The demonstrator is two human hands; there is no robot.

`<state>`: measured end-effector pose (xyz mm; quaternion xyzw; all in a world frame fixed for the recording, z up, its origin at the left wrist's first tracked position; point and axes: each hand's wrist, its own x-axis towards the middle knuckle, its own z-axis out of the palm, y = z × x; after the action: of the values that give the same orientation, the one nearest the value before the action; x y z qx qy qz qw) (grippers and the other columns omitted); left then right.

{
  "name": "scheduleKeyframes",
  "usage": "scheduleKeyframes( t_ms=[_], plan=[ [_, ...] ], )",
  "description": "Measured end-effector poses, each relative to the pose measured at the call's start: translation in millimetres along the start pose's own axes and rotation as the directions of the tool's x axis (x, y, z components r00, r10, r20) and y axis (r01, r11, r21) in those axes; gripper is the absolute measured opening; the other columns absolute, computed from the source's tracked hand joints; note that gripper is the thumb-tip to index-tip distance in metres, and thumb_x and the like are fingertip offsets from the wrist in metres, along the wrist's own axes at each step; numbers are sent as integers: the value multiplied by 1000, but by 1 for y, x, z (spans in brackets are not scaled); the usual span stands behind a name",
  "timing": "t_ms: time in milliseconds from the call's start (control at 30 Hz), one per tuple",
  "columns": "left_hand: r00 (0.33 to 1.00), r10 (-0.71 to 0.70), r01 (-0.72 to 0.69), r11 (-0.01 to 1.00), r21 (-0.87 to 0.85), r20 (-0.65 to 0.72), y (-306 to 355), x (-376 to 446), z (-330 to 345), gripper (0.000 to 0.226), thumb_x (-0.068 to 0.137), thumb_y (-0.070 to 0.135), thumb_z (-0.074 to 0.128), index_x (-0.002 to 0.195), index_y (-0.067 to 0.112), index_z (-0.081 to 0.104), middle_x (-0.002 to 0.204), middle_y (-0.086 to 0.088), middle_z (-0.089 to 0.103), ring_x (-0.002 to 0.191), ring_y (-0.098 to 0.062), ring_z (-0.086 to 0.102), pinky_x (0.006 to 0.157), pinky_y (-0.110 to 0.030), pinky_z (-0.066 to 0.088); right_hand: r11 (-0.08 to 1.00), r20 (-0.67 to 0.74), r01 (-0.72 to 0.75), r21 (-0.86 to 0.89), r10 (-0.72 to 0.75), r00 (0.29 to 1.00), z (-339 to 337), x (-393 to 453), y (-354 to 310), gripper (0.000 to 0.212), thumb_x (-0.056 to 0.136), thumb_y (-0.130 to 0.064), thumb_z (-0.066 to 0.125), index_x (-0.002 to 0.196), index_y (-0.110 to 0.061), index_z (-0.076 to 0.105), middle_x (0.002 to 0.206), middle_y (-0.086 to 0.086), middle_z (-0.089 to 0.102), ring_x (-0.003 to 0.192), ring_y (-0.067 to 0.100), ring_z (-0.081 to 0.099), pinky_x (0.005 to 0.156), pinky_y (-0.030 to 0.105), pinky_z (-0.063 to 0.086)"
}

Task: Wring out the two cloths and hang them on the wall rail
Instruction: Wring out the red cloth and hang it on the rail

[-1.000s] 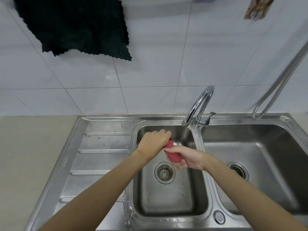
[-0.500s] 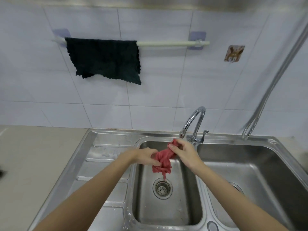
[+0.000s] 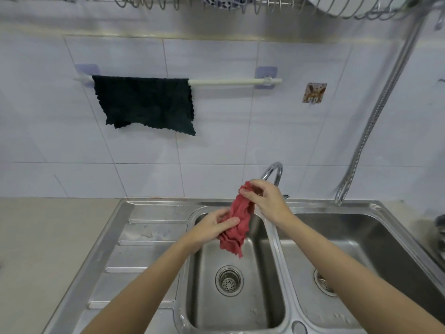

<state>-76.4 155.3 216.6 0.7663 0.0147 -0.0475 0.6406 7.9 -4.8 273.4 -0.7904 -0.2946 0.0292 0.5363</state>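
Red cloth [image 3: 237, 224], bunched and crumpled, hangs above the left sink basin [image 3: 240, 297], gripped by both hands. The right hand [image 3: 265, 201] pinches its top end near the faucet [image 3: 273, 172]; the left hand [image 3: 212, 227] clamps its middle. A dark cloth [image 3: 147, 102] drapes over the wall rail [image 3: 233, 81].

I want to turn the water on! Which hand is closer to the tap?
The right hand. It holds the top of the red cloth just in front of the tap. The left hand grips the cloth lower, farther left.
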Motion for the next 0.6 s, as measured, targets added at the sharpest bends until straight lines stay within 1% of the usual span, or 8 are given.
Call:
scheduleKeyframes(
  t_ms=[100, 200, 267, 300, 367, 433, 500, 600],
  plan=[
    [1000, -22, 22, 999, 34, -5, 8, -4, -5, 25, 95, 31, 58, 115, 18, 65, 109, -5, 73, 101, -17, 69, 94, -34, 54, 999, -12, -34, 3, 35, 999, -9, -4, 2, 12, 87, -20, 67, 75, -21, 65, 72, -4, 64, 66, 1, 58, 67, 25, 49],
    [997, 77, -78, 967, 244, 12, 20, -5, -3, 12, 95, 33, 57, 97, 29, 68, 96, 13, 70, 94, -2, 64, 90, -27, 49, 998, -29, -68, 20, 68, 997, -7, -7, 3, 15, 85, -26, 69, 80, -12, 64, 74, 3, 67, 69, 14, 62, 70, 38, 52],
    [987, 159, -140, 936, 322, -33, 26, -7, 5, 15, 91, 38, 62, 106, 39, 61, 105, 27, 60, 106, 9, 54, 98, -18, 42, 997, -45, -73, 1, 73, 996, -4, -6, 2, 22, 83, -31, 71, 75, -15, 59, 67, -1, 62, 63, 14, 58, 64, 35, 48],
    [979, 190, -155, 927, 342, -70, 26, -6, 8, 26, 87, 40, 66, 112, 39, 59, 108, 27, 56, 109, 8, 52, 98, -18, 42, 998, -49, -69, -6, 69, 996, -2, -5, -1, 25, 82, -33, 72, 72, -16, 56, 64, -4, 59, 60, 11, 55, 61, 31, 44],
    [963, 231, -155, 893, 423, -135, 28, -5, 14, 38, 82, 41, 71, 118, 31, 61, 109, 12, 58, 103, -3, 58, 88, -16, 45, 997, -57, -72, 8, 73, 996, -1, -3, -7, 29, 80, -34, 73, 70, -16, 52, 61, -4, 57, 57, 12, 52, 59, 30, 42],
    [947, 251, -122, 861, 494, -203, 30, -3, 18, 32, 84, 32, 68, 114, 24, 63, 103, 3, 67, 88, -8, 62, 71, -7, 42, 994, -66, -95, 50, 98, 993, -1, 0, -10, 29, 79, -33, 74, 69, -17, 52, 64, 2, 61, 59, 19, 58, 63, 37, 47],
    [926, 240, -91, 891, 446, -290, 35, -2, 22, 18, 88, 24, 62, 106, 21, 67, 87, 4, 72, 73, -6, 63, 59, -5, 42, 990, -77, -116, 84, 122, 990, -2, 4, -13, 28, 78, -34, 75, 73, -14, 56, 70, 10, 67, 68, 28, 66, 71, 41, 52],
    [884, 307, -124, 881, 457, -352, 42, -3, 19, 17, 90, 12, 54, 83, 16, 69, 66, 9, 63, 59, -6, 55, 59, -21, 43, 983, -86, -134, 124, 145, 986, -1, 8, -15, 37, 76, -39, 75, 75, -7, 57, 70, 11, 66, 67, 24, 66, 70, 42, 51]
  ],
)
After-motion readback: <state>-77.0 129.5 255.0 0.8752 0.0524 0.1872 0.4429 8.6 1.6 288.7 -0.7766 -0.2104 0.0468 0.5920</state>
